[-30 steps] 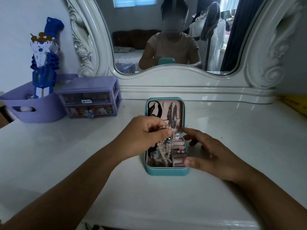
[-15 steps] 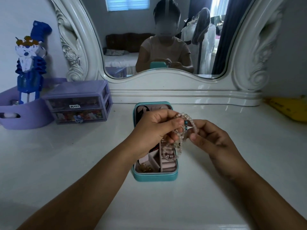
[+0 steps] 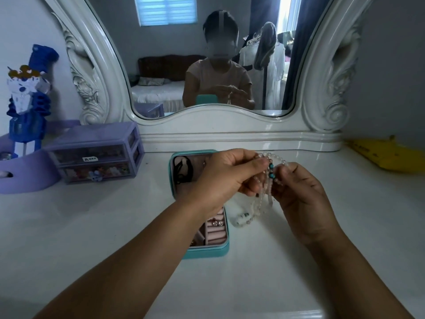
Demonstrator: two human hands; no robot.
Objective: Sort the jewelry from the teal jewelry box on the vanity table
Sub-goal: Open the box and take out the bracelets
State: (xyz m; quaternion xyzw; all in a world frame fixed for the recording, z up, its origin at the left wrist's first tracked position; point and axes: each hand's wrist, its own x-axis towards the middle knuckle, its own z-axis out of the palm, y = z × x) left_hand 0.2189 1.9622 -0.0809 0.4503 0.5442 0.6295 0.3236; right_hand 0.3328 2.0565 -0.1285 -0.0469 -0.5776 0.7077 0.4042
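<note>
Here, a strand of clear beads (image 3: 264,199) with 2 teal beads near its top hangs above the white vanity table (image 3: 92,226), just right of the open teal jewelry box (image 3: 208,252), its lower loops drooping beside the box's right wall. The left hand (image 3: 226,178), over the box, curls its fingers and pinches the strand's top, while the right hand (image 3: 303,199), right of the box, pinches the same strand from the other side. Left of the box stands a purple drawer unit (image 3: 96,153), and behind the box rises the mirror (image 3: 207,65).

Dim bluish daylight; soft focus; wide-angle bowing at edges
</note>
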